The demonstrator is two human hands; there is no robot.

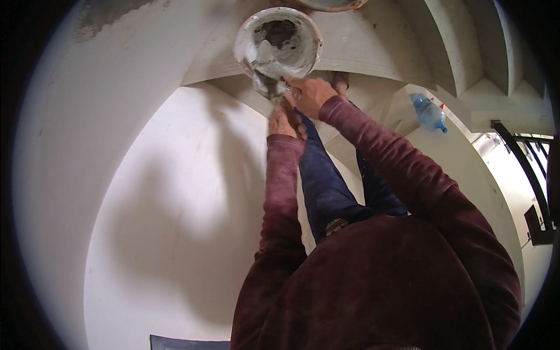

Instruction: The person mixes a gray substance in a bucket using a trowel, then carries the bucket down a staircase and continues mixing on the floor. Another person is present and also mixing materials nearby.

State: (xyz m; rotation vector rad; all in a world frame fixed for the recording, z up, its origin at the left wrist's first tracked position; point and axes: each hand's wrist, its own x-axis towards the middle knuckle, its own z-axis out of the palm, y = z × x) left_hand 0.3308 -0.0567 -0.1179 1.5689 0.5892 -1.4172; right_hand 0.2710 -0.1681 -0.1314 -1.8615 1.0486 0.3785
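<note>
At the top middle stands a round bucket (316, 51), its inside coated with wet grey-white plaster. A flat plaster-smeared trowel (265, 86) overlaps its near rim. My right hand (312, 95) is closed at the trowel's right side, where a small metal part shows by the fingers. Just below, my left hand (283, 123) is closed near the trowel's lower end. What its fingers hold is hidden behind them and by plaster. Both hands are close together, just on my side of the bucket.
Behind the bucket, the rim of another container (335, 6) shows at the top edge. Stairs (449, 44) curve up at the upper right. A blue plastic bottle (430, 112) lies to the right, near a black metal railing (528, 169). A pale wall (64, 175) rises on the left.
</note>
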